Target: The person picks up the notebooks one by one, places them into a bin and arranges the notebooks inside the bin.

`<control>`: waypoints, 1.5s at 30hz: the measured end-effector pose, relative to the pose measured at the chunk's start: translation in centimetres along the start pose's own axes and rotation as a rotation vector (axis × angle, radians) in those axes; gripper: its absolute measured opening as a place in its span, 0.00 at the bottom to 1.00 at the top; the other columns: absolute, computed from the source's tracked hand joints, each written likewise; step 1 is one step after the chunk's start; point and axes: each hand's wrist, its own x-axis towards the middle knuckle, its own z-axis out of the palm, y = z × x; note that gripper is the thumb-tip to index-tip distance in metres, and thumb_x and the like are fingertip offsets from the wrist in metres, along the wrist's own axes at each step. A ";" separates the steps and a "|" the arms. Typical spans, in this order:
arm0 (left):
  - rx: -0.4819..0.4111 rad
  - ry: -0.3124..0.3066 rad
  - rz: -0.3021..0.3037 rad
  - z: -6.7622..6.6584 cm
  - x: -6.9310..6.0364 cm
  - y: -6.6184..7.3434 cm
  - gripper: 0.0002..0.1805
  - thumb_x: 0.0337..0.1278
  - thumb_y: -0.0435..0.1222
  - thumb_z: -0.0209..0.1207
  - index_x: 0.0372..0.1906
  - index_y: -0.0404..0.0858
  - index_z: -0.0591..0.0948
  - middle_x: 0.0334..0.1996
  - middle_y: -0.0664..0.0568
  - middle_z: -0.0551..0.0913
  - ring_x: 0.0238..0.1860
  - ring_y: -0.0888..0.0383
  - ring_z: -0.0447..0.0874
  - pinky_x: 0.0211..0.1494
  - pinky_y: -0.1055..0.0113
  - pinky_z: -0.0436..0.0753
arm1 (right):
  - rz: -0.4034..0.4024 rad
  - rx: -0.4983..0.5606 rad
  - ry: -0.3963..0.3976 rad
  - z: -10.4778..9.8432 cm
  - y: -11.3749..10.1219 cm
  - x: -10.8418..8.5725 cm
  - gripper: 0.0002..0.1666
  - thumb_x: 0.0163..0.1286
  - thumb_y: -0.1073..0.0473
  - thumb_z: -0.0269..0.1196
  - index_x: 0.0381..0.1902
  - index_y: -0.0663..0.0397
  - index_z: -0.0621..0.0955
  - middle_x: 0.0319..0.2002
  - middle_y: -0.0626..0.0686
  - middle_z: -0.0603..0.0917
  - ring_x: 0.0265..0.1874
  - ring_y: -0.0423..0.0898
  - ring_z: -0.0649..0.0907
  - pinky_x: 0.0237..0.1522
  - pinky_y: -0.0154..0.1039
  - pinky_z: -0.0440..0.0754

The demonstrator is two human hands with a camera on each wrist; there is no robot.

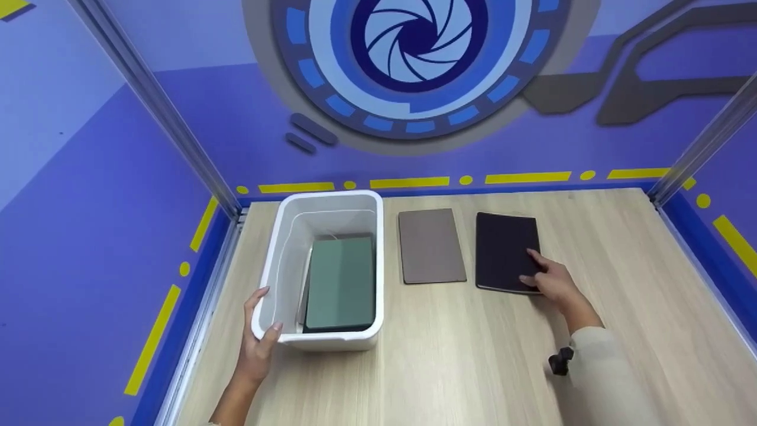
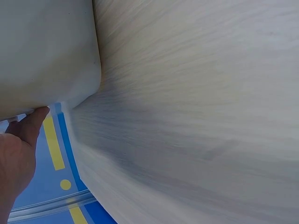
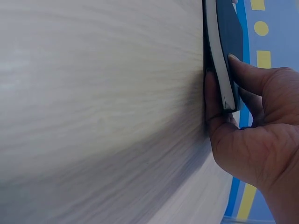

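In the head view, a white plastic bin [image 1: 273,266] stands on the left of the table with a green book [image 1: 341,284] lying in it. My left hand [image 1: 258,346] grips the bin's near left corner at the rim. To the right, a black notebook [image 1: 502,251] lies on the table. My right hand [image 1: 555,281] holds its near right corner; in the right wrist view, digits lie on both sides of the notebook's white page edge [image 3: 219,51]. Between the bin and the black notebook lies a grey-brown notebook [image 1: 432,245], untouched.
Under everything is a light wood-grain table [image 1: 449,355]. A blue-purple printed wall [image 1: 426,160] rises behind it, and metal posts [image 1: 222,183] stand at the back corners. Below the green book, other things in the bin are mostly hidden.
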 end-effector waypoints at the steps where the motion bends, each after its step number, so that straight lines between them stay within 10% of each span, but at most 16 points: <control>1: 0.002 0.001 0.004 0.0 0.0 0.0 0.39 0.67 0.29 0.51 0.82 0.37 0.56 0.71 0.50 0.66 0.62 0.53 0.76 0.61 0.71 0.75 | -0.001 -0.001 0.001 0.0 0.0 0.0 0.51 0.78 0.60 0.61 0.88 0.48 0.47 0.86 0.71 0.41 0.85 0.73 0.41 0.84 0.68 0.44; 45: -0.019 0.008 0.029 0.3 0.0 0.3 0.39 0.67 0.31 0.50 0.82 0.38 0.56 0.72 0.50 0.66 0.64 0.55 0.74 0.63 0.71 0.74 | 0.022 0.049 -0.008 -0.2 -0.2 -0.2 0.51 0.78 0.62 0.60 0.88 0.47 0.46 0.87 0.66 0.38 0.86 0.71 0.38 0.85 0.66 0.43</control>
